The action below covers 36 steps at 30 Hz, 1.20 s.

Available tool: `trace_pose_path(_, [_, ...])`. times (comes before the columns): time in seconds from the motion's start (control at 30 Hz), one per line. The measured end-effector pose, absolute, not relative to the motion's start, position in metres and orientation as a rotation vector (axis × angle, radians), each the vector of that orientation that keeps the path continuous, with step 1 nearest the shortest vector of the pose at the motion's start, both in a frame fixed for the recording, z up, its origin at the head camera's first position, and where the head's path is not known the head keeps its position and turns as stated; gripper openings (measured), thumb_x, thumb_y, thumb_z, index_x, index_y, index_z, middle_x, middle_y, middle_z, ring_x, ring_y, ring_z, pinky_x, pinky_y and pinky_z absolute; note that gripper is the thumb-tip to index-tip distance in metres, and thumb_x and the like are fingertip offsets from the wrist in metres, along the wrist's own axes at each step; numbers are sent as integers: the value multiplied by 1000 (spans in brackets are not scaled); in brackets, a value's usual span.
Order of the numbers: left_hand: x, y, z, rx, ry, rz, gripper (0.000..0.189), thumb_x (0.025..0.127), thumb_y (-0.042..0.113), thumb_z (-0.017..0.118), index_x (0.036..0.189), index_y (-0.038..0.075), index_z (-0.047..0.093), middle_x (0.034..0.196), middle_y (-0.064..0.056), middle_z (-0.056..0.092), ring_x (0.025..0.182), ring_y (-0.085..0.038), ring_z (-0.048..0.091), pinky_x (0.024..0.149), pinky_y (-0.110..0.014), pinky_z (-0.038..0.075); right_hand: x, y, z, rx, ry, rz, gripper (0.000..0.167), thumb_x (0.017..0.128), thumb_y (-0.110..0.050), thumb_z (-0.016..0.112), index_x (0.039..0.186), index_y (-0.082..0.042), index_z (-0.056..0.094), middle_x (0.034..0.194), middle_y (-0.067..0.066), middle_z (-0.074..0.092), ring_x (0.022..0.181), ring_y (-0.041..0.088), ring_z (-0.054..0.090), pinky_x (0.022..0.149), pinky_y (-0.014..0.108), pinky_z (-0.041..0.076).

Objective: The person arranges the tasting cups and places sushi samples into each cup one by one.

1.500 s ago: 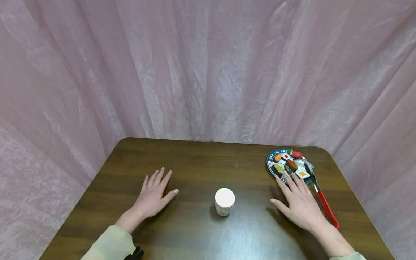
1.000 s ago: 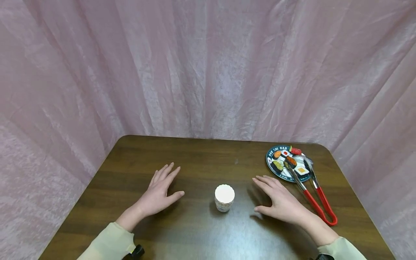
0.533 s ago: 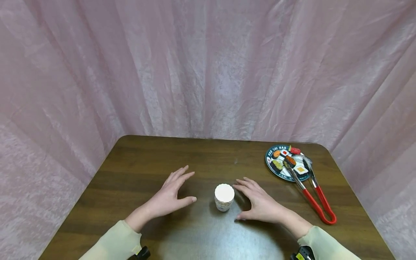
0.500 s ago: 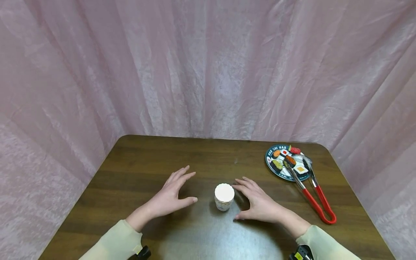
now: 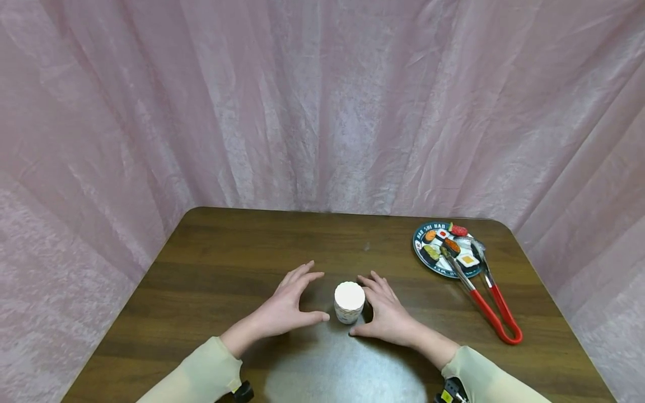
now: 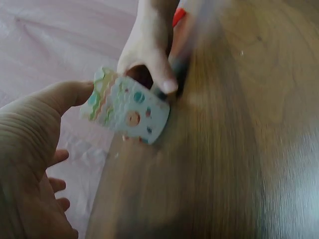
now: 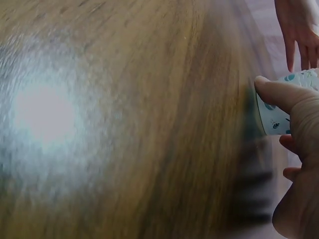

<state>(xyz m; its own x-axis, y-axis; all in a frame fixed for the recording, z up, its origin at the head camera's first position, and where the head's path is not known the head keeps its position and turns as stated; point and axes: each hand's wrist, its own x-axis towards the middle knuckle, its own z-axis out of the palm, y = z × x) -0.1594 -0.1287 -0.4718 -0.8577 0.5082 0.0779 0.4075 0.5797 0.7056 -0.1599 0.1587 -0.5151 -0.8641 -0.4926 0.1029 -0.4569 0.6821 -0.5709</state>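
A small white paper cup (image 5: 349, 309) with a scalloped rim stands upright near the middle of the brown table (image 5: 282, 238). Its side carries coloured dots and wavy bands, clearest on the cup (image 6: 130, 110) in the left wrist view. To its left, my left hand (image 5: 284, 309) is spread, thumb and fingers apart from each other, with a small gap to the cup. My right hand (image 5: 389, 318) is close around the cup's right side, thumb in front and fingers behind. Whether the right fingers touch the cup cannot be made out.
At the back right lies a round plate (image 5: 437, 271) printed with lettering and bearing sushi-like pieces and a strawberry-like piece (image 5: 458, 230). Red-handled metal tongs (image 5: 496, 313) lean on it, handle towards me. A pink curtain (image 5: 322, 112) hangs behind the table.
My right hand has moved left from beside the plate and tongs to the cup. My left hand has moved right towards the cup. The cup, plate and tongs have stayed in place.
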Motion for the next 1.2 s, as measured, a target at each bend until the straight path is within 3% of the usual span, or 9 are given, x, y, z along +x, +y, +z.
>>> trace_pose_path(0.2, [-156,-107,-471,758,2687,1124,92,80,63,79,152,17,45,169,-6,19,154,-35,13,118,-67,14,-158,153,-516,-800,2865,-984,77,69,-40,95,135,-14,64,154,19,45,152,45,15,120,65,10])
trace_pose_path(0.37, [-155,-91,-473,763,2724,1096,91,79,60,81,150,15,46,168,-8,20,155,-35,14,122,-59,7,-156,150,-517,-774,2898,-990,75,71,-40,93,136,-16,66,153,16,48,152,45,16,119,66,10])
trace_pose_path(0.73, [-157,-64,-477,728,2799,1077,82,77,61,81,140,18,51,166,-9,25,155,-33,15,122,-57,7,-155,144,-522,-598,3091,-847,72,68,-48,91,123,-8,69,147,17,54,151,44,19,120,63,11])
trace_pose_path(0.97, [-161,-58,-480,685,2829,1088,73,79,60,80,134,18,55,165,-10,27,154,-32,18,122,-56,7,-155,146,-522,-594,3049,-889,90,66,-55,90,140,-12,61,150,17,51,152,43,18,119,66,13])
trace_pose_path(1.2, [-160,-56,-478,704,2837,1086,65,81,56,80,129,20,56,164,-9,29,155,-27,17,122,-57,7,-154,149,-523,-658,2980,-962,84,71,-47,91,143,-15,61,151,13,51,153,41,16,118,66,14])
